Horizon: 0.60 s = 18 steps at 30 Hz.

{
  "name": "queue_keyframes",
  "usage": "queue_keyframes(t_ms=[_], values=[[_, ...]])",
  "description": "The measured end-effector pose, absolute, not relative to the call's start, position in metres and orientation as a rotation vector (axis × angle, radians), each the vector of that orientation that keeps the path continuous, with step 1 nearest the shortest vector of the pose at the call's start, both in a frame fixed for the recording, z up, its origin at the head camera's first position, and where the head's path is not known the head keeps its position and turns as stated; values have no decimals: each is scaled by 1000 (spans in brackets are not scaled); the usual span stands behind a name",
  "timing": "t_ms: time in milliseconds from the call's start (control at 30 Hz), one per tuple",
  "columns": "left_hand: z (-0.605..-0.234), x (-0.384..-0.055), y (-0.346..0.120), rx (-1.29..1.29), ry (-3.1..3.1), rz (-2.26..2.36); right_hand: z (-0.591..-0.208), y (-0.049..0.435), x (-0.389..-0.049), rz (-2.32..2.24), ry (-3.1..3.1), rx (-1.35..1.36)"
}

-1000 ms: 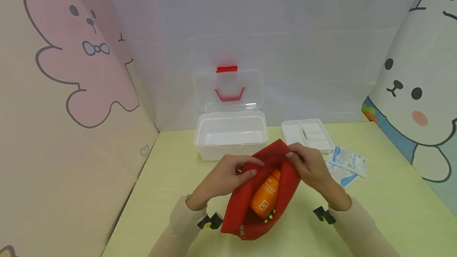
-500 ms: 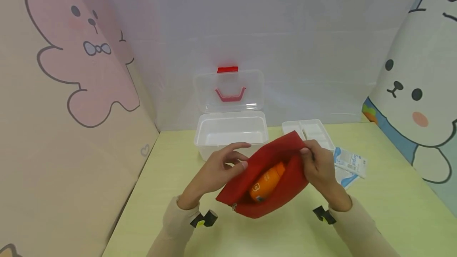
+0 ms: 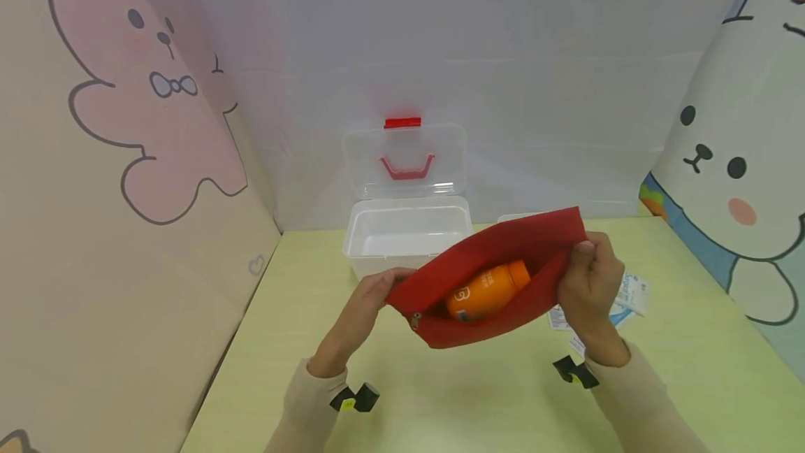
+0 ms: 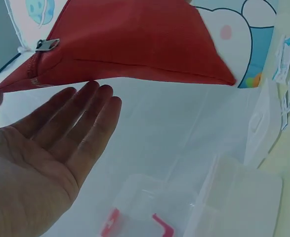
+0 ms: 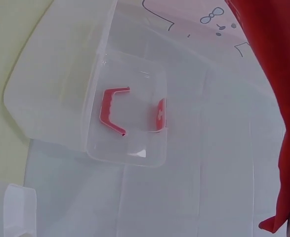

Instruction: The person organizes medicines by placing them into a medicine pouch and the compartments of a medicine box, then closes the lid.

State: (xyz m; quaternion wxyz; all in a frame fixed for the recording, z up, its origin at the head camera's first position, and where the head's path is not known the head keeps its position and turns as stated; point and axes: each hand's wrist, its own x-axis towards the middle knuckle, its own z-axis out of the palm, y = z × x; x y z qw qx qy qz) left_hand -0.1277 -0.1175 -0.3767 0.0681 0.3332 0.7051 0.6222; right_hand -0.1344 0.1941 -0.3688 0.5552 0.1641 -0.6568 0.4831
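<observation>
A red zippered pouch point(image 3: 465, 261) is held up over the table, its mouth gaping toward the head camera. Inside lies an orange bottle point(image 3: 487, 291) with white print, on its side, cap toward the right. My right hand point(image 3: 590, 289) grips the pouch's right end, thumb on the near side. At the other end, my left hand point(image 3: 355, 313) supports the pouch. In the left wrist view its fingers point(image 4: 83, 123) stretch out under the lower edge, and the thumb touches the corner near the zipper pull point(image 4: 47, 45).
Behind the pouch stands a white plastic box point(image 3: 409, 229) with its clear lid point(image 3: 404, 142) raised, showing a red handle and latch. A white compartment tray point(image 5: 16, 210) sits to its right, mostly covered by the pouch in the head view. Several white-and-blue packets point(image 3: 632, 293) lie beyond the right hand.
The pouch has risen and moved right, turning from steep to nearly level, and the bottle has turned with it. The left hand's fingers have slid from the opening to beneath the left end.
</observation>
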Motion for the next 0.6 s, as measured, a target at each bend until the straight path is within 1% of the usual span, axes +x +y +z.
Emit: queue_keyframes(t_ms=[133,233,433,600], values=[[-385,-126,-116,1136,1998,1949,-365,195,-136,1194,-1510,290],[-389,-124,-110,1178,1947,1987,-364,195,-138,1258,-1468,240],[-393,-119,-95,1121,2104,2025,-366,194,-139,1350,-1440,202],[-396,-118,-85,1102,2033,2142,-368,191,-139,1424,-1405,160]])
